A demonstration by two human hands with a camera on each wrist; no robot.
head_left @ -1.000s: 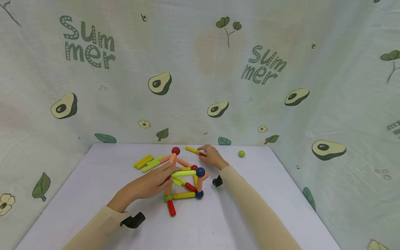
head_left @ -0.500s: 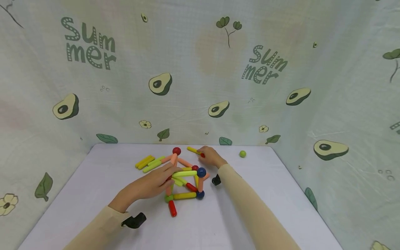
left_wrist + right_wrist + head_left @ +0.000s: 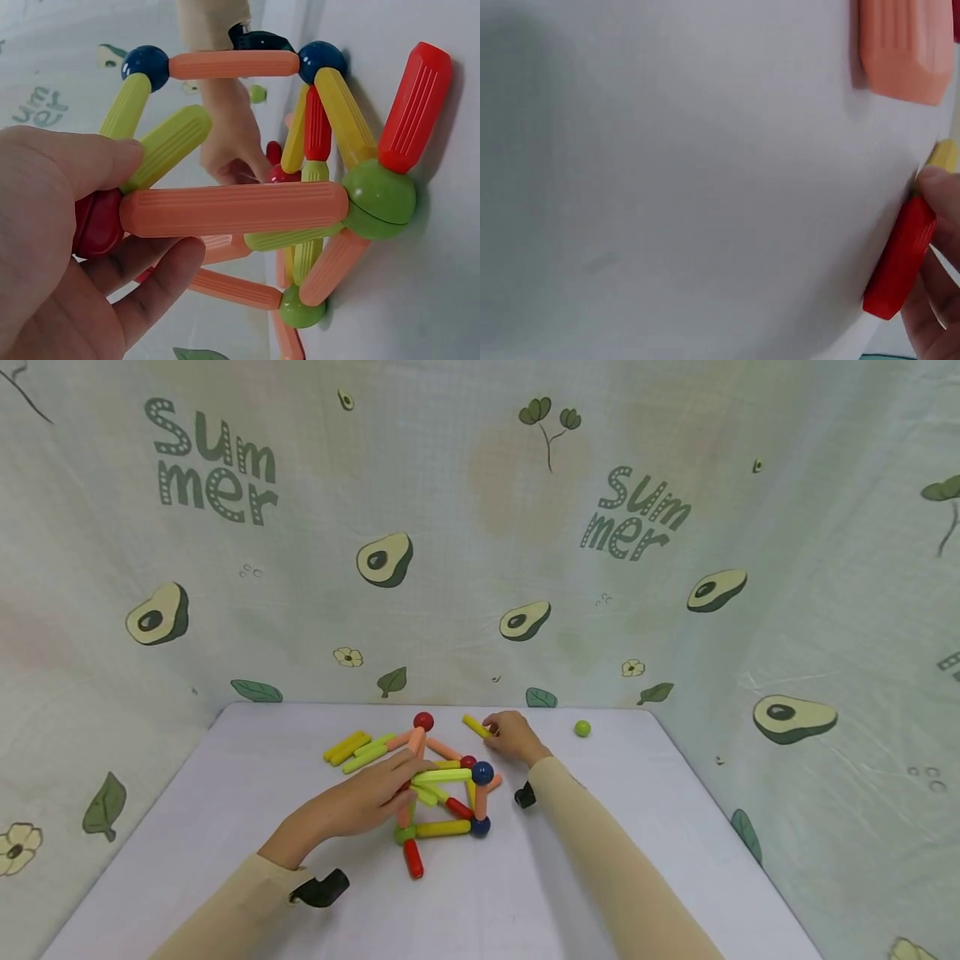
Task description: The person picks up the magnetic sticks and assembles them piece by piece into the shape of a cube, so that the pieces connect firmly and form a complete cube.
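My left hand (image 3: 367,795) grips a red ball (image 3: 99,225) at a top corner of a frame built from coloured sticks and balls. From that ball a salmon stick (image 3: 234,209) runs to a green ball (image 3: 380,199) at the table. A dark blue ball (image 3: 482,772) tops another corner. Behind the frame, my right hand (image 3: 513,737) pinches a red stick (image 3: 901,259) close to the tabletop. A yellow stick (image 3: 476,725) lies in line with the red one; whether they are joined is hidden by the thumb.
Left of the frame lie loose yellow sticks (image 3: 347,748) and lime sticks (image 3: 367,757). A red ball (image 3: 423,721) stands at the frame's back. Off to the right sits a green ball (image 3: 582,728) on the white table (image 3: 637,827), near the printed curtain (image 3: 450,635).
The yellow stick has slid right and slightly nearer along with the right hand's grip, and its red neighbour is now covered in the head view. The left hand stays on the frame.
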